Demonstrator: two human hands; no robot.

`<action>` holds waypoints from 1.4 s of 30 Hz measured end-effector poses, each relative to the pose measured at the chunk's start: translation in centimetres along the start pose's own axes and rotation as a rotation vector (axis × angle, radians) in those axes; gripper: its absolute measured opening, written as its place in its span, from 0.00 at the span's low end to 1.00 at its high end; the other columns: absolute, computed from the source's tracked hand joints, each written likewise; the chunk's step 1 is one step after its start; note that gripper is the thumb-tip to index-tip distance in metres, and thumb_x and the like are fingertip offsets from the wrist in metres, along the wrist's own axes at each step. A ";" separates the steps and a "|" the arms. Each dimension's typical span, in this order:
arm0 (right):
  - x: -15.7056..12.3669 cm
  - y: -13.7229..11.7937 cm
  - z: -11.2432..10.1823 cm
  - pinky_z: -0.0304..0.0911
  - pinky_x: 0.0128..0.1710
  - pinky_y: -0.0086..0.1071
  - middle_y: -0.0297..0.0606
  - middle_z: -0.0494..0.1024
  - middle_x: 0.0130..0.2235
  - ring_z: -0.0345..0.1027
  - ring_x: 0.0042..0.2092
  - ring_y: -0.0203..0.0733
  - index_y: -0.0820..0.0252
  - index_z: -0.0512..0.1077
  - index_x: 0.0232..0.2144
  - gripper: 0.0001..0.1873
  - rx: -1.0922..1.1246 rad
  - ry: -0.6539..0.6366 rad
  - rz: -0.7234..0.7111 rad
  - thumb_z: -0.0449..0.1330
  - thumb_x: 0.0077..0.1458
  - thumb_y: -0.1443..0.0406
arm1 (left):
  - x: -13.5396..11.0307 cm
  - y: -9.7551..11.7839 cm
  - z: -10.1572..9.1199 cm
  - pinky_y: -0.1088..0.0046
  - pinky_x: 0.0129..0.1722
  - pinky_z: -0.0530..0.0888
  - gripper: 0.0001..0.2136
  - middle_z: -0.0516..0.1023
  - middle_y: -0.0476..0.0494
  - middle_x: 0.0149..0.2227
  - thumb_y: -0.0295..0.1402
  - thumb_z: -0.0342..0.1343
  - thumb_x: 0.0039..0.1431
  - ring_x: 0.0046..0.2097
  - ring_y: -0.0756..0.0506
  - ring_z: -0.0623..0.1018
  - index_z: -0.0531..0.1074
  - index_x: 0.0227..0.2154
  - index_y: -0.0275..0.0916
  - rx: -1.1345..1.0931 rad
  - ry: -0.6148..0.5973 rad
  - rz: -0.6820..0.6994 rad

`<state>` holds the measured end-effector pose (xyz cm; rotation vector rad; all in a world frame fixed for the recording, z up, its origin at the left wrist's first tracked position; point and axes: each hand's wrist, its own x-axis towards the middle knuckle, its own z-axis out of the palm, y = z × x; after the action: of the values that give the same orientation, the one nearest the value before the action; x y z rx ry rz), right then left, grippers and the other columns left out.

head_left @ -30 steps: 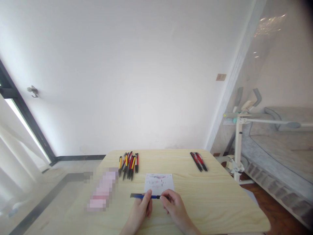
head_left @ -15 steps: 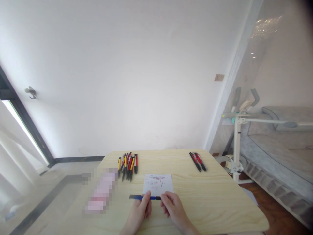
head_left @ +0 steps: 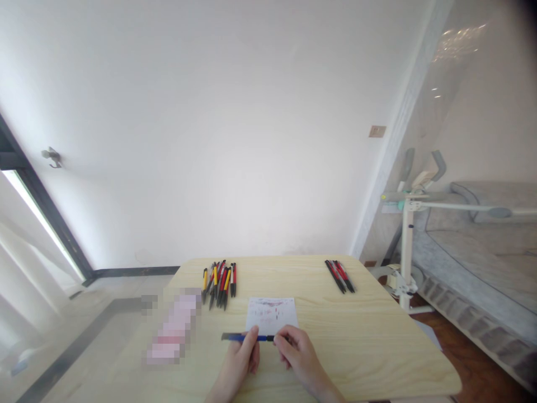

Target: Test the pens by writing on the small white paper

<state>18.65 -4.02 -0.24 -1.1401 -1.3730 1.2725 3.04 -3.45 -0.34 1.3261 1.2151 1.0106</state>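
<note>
A blue and black pen (head_left: pixel 238 337) lies level between my hands, above the near edge of a white sheet of paper (head_left: pixel 268 313) with dark and reddish marks. My left hand (head_left: pixel 244 355) is closed round the pen's middle, thumb on top. With fingers pinched, my right hand (head_left: pixel 296 348) grips the black right end of the same pen; that tip is partly hidden by the fingers. Behind the paper to the left lies a group of yellow, red and black pens (head_left: pixel 218 284). Several red and black pens (head_left: pixel 339 277) lie together at the right.
The pale wooden table (head_left: pixel 356 341) has rounded corners. A blurred-out pink item (head_left: pixel 174 330) is at its left side. Beyond the right edge stand white exercise equipment (head_left: pixel 406 252) and a grey sofa (head_left: pixel 482 240). A white wall rises behind.
My right hand has shifted very slightly left and up along the pen's right end. The left hand, the pen and the paper stay about where they were.
</note>
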 end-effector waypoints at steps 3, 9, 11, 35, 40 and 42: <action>0.1 0.2 0.0 0.52 0.16 0.22 0.28 0.64 0.18 0.55 0.18 0.29 0.62 0.66 0.23 0.18 0.017 0.004 -0.025 0.57 0.47 0.52 | 0.0 -0.3 0.0 0.75 0.19 0.60 0.28 0.55 0.53 0.07 0.52 0.39 0.55 0.14 0.52 0.61 0.56 0.05 0.41 -0.022 -0.006 0.000; 0.2 0.7 0.0 0.53 0.16 0.22 0.27 0.63 0.20 0.54 0.19 0.28 0.61 0.66 0.26 0.14 0.090 -0.018 -0.044 0.59 0.46 0.56 | 0.2 -0.6 0.0 0.75 0.18 0.58 0.28 0.55 0.53 0.07 0.51 0.40 0.55 0.14 0.52 0.60 0.56 0.05 0.41 -0.052 0.005 -0.003; 0.2 0.7 0.0 0.53 0.17 0.22 0.28 0.63 0.22 0.54 0.20 0.28 0.61 0.66 0.27 0.12 0.103 -0.032 -0.055 0.61 0.44 0.58 | 0.2 -0.6 0.0 0.75 0.18 0.58 0.27 0.55 0.54 0.07 0.51 0.40 0.55 0.14 0.52 0.60 0.56 0.06 0.41 -0.060 0.007 -0.004; -0.1 0.4 0.4 0.51 0.15 0.22 0.30 0.64 0.17 0.56 0.18 0.29 0.64 0.65 0.19 0.23 0.004 0.046 -0.022 0.52 0.52 0.50 | 0.0 -0.5 0.0 0.75 0.19 0.60 0.28 0.55 0.53 0.07 0.50 0.39 0.56 0.14 0.52 0.61 0.56 0.05 0.41 -0.041 0.002 0.012; -0.2 0.0 0.3 0.51 0.16 0.22 0.30 0.64 0.18 0.56 0.18 0.29 0.63 0.64 0.20 0.20 0.003 0.034 -0.041 0.53 0.52 0.52 | 0.1 -0.7 0.0 0.75 0.19 0.60 0.27 0.55 0.53 0.07 0.50 0.40 0.56 0.14 0.52 0.61 0.57 0.06 0.41 -0.047 -0.001 0.003; -0.2 -0.1 0.3 0.52 0.17 0.22 0.30 0.64 0.19 0.56 0.19 0.29 0.62 0.64 0.20 0.18 0.007 0.031 -0.066 0.54 0.52 0.54 | 0.2 -0.8 -0.1 0.75 0.19 0.60 0.27 0.55 0.53 0.07 0.50 0.40 0.55 0.14 0.52 0.61 0.56 0.06 0.41 -0.052 0.000 0.007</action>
<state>18.40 -4.25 -0.14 -1.0967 -1.3711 1.2070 2.91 -3.27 -1.11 1.2910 1.1777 1.0407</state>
